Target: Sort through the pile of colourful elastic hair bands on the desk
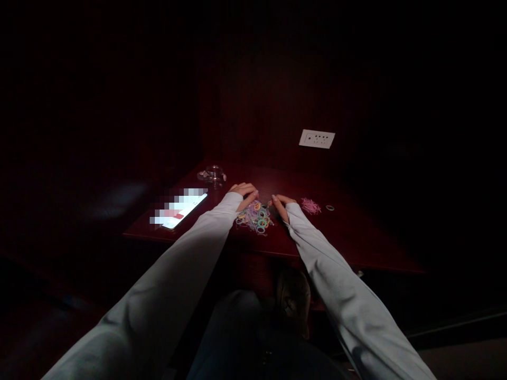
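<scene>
A mixed pile of small coloured hair ties (257, 219), mostly purple, green and yellow, lies on the dark red table between my hands. My left hand (244, 194) is over the pile's far left edge, fingers bent and thumb close to the fingertips; what they hold is hidden. At the pile's right side my right hand (282, 205) is closed in a pinch, its fingertips too small to show what is in them. Right of that hand lies a heap of pink hair ties (311, 206), with a single pale hair tie (330, 208) beyond it.
A lit phone (184, 211) lies at the table's left, partly blurred out. Behind it stands a clear glass jar (214, 173) with pinkish bits beside it. A white socket plate (317, 139) is on the back wall. The table's front edge (273, 254) runs below my forearms.
</scene>
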### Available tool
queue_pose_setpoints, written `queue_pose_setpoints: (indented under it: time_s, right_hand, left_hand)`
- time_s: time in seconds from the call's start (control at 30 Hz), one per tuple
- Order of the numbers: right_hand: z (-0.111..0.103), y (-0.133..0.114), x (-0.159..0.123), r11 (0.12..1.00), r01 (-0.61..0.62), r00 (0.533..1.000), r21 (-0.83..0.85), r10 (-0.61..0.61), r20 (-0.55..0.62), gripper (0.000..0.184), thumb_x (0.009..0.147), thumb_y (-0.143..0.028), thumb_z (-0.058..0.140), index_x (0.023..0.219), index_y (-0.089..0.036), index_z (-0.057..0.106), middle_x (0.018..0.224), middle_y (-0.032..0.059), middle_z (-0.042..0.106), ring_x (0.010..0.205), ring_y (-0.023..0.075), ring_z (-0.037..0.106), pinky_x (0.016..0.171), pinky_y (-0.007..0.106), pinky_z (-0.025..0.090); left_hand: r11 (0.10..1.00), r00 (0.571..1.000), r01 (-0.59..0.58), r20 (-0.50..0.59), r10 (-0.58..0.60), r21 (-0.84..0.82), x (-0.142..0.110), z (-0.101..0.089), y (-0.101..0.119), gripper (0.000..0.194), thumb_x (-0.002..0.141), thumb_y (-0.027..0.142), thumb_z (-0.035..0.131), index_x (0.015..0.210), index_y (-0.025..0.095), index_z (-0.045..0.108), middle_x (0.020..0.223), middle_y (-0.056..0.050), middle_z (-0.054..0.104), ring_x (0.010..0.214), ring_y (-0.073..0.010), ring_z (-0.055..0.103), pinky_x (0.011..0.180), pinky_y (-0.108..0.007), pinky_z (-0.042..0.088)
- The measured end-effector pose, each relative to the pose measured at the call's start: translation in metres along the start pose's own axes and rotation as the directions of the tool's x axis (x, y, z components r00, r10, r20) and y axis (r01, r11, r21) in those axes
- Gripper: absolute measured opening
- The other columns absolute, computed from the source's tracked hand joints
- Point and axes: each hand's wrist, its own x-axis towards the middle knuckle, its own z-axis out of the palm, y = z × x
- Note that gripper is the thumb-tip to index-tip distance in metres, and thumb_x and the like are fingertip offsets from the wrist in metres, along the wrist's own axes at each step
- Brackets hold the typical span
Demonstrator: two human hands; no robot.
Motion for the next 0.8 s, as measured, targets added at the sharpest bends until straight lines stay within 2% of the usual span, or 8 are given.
queue_pose_setpoints:
  time_s: [0.1, 0.2, 0.27, 0.37, 0.53, 0.7, 0.8]
  right_hand:
    - [-0.011, 0.001, 0.002, 0.978, -0.055, 0.995, -0.2, 0.037, -0.091, 0.062, 0.108, -0.058, 0.028, 0.093, -0.024, 0.077, 0.097, 0.0083, 0.076, 0.09, 0.0215, 0.066, 0.083, 0.031, 0.045]
    - [-0.022, 0.005, 0.003, 0.871, -0.224, 0.967, -0.438, 0.142, -0.212, 0.057, 0.11, -0.053, 0.031, 0.1, -0.024, 0.079, 0.104, 0.0111, 0.076, 0.101, 0.026, 0.061, 0.088, 0.036, 0.04]
    - [-0.025, 0.008, 0.003, 0.807, -0.298, 0.948, -0.509, 0.188, -0.258, 0.057, 0.11, -0.052, 0.032, 0.105, -0.024, 0.081, 0.107, 0.0124, 0.075, 0.106, 0.0286, 0.057, 0.087, 0.038, 0.037]
    - [-0.025, 0.012, 0.001, 0.765, -0.308, 0.949, -0.565, 0.203, -0.243, 0.057, 0.11, -0.053, 0.033, 0.108, -0.024, 0.082, 0.114, 0.0131, 0.075, 0.112, 0.0313, 0.053, 0.088, 0.04, 0.034]
    - [-0.02, 0.017, -0.002, 0.763, -0.243, 0.97, -0.599, 0.2, -0.139, 0.053, 0.109, -0.05, 0.037, 0.11, -0.026, 0.084, 0.129, 0.0098, 0.073, 0.122, 0.0335, 0.049, 0.093, 0.041, 0.032]
    - [-0.018, 0.022, -0.002, 0.817, -0.282, 0.953, -0.503, 0.18, -0.242, 0.054, 0.108, -0.049, 0.036, 0.106, -0.023, 0.084, 0.13, 0.0099, 0.073, 0.12, 0.0329, 0.049, 0.095, 0.043, 0.034]
    - [-0.021, 0.021, 0.0, 0.867, -0.278, 0.938, -0.413, 0.153, -0.31, 0.061, 0.106, -0.055, 0.033, 0.094, -0.021, 0.083, 0.116, 0.0126, 0.076, 0.11, 0.0313, 0.054, 0.091, 0.042, 0.038]
  left_hand:
    - [1.0, 1.0, 0.007, -0.004, -0.007, -0.006, 0.0, 0.0, 0.0, 0.04, 0.108, 0.035, 0.038, 0.096, 0.023, 0.074, 0.112, -0.004, 0.077, 0.107, -0.0201, 0.065, 0.098, -0.036, 0.042]
    - [1.0, 1.0, 0.017, -0.005, -0.017, -0.006, -0.001, 0.001, 0.0, 0.04, 0.108, 0.036, 0.037, 0.096, 0.024, 0.074, 0.112, -0.003, 0.077, 0.108, -0.0201, 0.065, 0.098, -0.036, 0.042]
    - [1.0, 1.0, 0.013, -0.002, -0.013, -0.009, -0.001, 0.001, -0.001, 0.041, 0.108, 0.037, 0.037, 0.095, 0.024, 0.074, 0.111, -0.003, 0.077, 0.108, -0.0202, 0.066, 0.098, -0.036, 0.042]
    - [1.0, 1.0, -0.004, -0.005, 0.004, -0.02, -0.001, 0.0, -0.001, 0.042, 0.108, 0.037, 0.037, 0.095, 0.023, 0.074, 0.111, -0.004, 0.077, 0.108, -0.0206, 0.066, 0.099, -0.037, 0.042]
    - [1.0, 1.0, 0.003, 0.004, -0.003, -0.017, -0.001, -0.001, 0.001, 0.041, 0.108, 0.036, 0.036, 0.096, 0.023, 0.073, 0.112, -0.004, 0.076, 0.108, -0.0203, 0.066, 0.099, -0.036, 0.042]
    - [0.999, 1.0, 0.026, 0.018, -0.026, -0.021, 0.0, -0.002, 0.002, 0.04, 0.107, 0.035, 0.037, 0.095, 0.023, 0.074, 0.112, -0.004, 0.077, 0.109, -0.0201, 0.065, 0.1, -0.036, 0.042]
    - [0.999, 1.0, 0.026, 0.018, -0.025, -0.026, 0.0, -0.002, 0.002, 0.039, 0.107, 0.035, 0.038, 0.095, 0.024, 0.074, 0.112, -0.003, 0.077, 0.109, -0.0203, 0.066, 0.1, -0.037, 0.042]
